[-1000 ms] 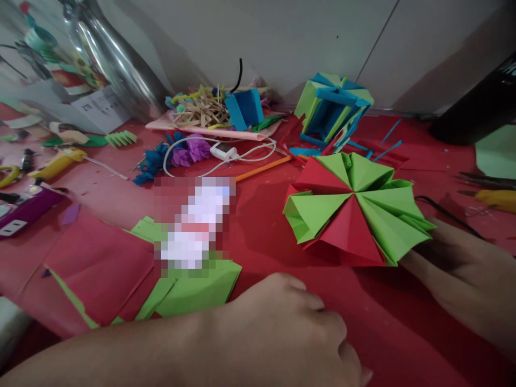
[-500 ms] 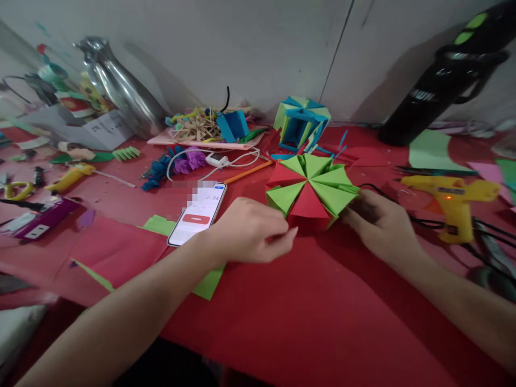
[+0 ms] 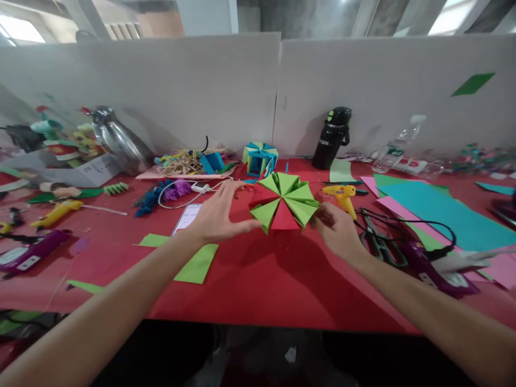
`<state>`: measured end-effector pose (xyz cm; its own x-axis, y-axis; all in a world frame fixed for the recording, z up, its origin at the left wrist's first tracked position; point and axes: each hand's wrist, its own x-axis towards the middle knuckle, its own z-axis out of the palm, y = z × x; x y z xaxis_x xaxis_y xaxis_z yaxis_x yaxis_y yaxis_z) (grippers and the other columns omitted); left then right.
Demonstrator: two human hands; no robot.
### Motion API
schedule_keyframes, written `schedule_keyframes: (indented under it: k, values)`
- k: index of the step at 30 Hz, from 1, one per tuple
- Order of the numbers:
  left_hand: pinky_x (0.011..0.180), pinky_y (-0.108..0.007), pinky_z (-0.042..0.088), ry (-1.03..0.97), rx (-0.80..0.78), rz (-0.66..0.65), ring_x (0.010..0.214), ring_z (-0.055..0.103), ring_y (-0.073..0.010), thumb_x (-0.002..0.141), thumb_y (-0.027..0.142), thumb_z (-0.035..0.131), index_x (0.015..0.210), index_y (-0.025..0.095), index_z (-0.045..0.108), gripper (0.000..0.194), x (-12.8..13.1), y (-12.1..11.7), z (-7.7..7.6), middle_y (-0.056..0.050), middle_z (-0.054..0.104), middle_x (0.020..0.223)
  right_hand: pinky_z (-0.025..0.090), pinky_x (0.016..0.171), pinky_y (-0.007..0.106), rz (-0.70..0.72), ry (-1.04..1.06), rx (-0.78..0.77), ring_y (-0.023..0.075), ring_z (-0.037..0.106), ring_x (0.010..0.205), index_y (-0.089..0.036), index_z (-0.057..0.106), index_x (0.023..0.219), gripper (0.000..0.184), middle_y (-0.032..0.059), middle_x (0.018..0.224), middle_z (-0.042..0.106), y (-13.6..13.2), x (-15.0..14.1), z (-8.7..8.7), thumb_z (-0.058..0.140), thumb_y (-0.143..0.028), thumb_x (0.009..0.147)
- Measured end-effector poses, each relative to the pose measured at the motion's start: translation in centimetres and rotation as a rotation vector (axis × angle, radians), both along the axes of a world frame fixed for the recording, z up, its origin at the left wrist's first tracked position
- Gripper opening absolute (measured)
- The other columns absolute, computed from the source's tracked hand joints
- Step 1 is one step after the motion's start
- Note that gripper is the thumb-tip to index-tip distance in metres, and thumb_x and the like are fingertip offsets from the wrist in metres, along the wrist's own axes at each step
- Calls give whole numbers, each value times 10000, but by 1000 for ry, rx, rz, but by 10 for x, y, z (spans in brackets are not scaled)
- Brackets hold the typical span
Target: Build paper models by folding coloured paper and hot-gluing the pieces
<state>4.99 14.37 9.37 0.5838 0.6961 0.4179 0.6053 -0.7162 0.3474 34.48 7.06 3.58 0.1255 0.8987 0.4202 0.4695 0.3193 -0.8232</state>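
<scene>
A folded paper ornament [image 3: 284, 201], made of green and red wedges meeting at a centre point, is held above the red tabletop, its shadow falling below. My right hand [image 3: 336, 228] grips its right edge between thumb and curled fingers. At its left side, my left hand [image 3: 223, 215] is spread, thumb and fingers apart, with the thumb tip close to a green wedge; whether it touches I cannot tell. A phone [image 3: 187, 216] lies partly behind my left hand. Green paper pieces [image 3: 197, 264] lie below that wrist.
Behind stands a blue and pale green paper lantern [image 3: 261, 161]. A yellow glue gun [image 3: 342, 196], scissors [image 3: 385, 247] and teal paper sheets [image 3: 451, 209] are on the right. A black bottle [image 3: 331, 138] and steel jug [image 3: 121, 141] stand near the partition. Sticks [image 3: 183, 165] are piled at the back.
My left hand has gone from curled to spread beside the ornament. My right hand keeps its hold. The camera view has tilted up and widened, showing more table on the right.
</scene>
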Motion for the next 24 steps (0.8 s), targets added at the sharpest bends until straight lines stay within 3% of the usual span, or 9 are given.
schedule_keyframes:
  k: [2, 3, 6, 9, 15, 18, 22, 24]
  values:
    - [875, -432, 531, 84, -111, -6, 1129, 615, -325, 673, 683, 769, 1508, 228, 299, 1061, 2, -17, 10, -163, 541, 1376, 504, 627, 291, -1, 16, -8, 166, 624, 648, -201, 643, 816, 54, 7, 720, 673, -17, 1, 16, 598, -230, 821]
    - [863, -422, 537, 95, -142, -3, 1103, 632, -319, 680, 687, 766, 1517, 232, 291, 1064, 3, -25, 13, -155, 578, 1332, 502, 613, 285, 10, 16, -17, 163, 623, 631, -199, 650, 813, 61, 2, 700, 673, -23, 1, 23, 595, -224, 821]
    - [797, -375, 544, 51, -122, 45, 973, 674, -282, 763, 651, 723, 1380, 215, 471, 796, 6, -42, 16, -105, 669, 1122, 500, 608, 274, 57, -46, -23, 164, 640, 644, -202, 659, 806, 69, 0, 705, 694, -33, -3, 41, 595, -213, 828]
    - [756, -341, 535, -8, -67, 39, 933, 679, -268, 771, 594, 740, 1210, 211, 582, 604, 8, -44, 14, -76, 688, 1054, 480, 589, 265, 21, -162, 48, 158, 621, 636, -208, 650, 805, 46, -5, 724, 687, -31, -4, 52, 610, -215, 826]
    - [700, -277, 468, -82, -30, -57, 821, 634, -201, 902, 342, 608, 842, 191, 624, 163, 11, -27, 10, -33, 676, 869, 461, 614, 286, 11, -331, 203, 177, 592, 676, -206, 620, 710, 174, 20, 714, 650, -25, 1, 53, 544, -117, 839]
    - [699, -270, 462, -164, -9, -54, 760, 600, -179, 879, 254, 576, 733, 177, 607, 168, 15, -24, 9, -35, 648, 784, 476, 665, 318, 10, -378, 256, 190, 595, 684, -216, 618, 692, 202, 22, 699, 641, -26, 3, 52, 551, -107, 847]
    - [627, -241, 438, -241, 26, -10, 642, 555, -146, 814, 198, 578, 631, 166, 581, 185, 20, -23, 6, -11, 587, 640, 512, 869, 387, 59, -352, 293, 233, 678, 896, -234, 704, 879, 142, 46, 920, 735, -28, 6, 53, 588, -152, 874]
    - [591, -234, 420, -252, 27, -6, 609, 536, -137, 793, 196, 579, 606, 167, 572, 189, 20, -22, 3, 2, 559, 603, 537, 842, 378, 61, -334, 281, 237, 694, 910, -236, 721, 899, 162, 49, 946, 749, -29, 7, 54, 575, -166, 891]
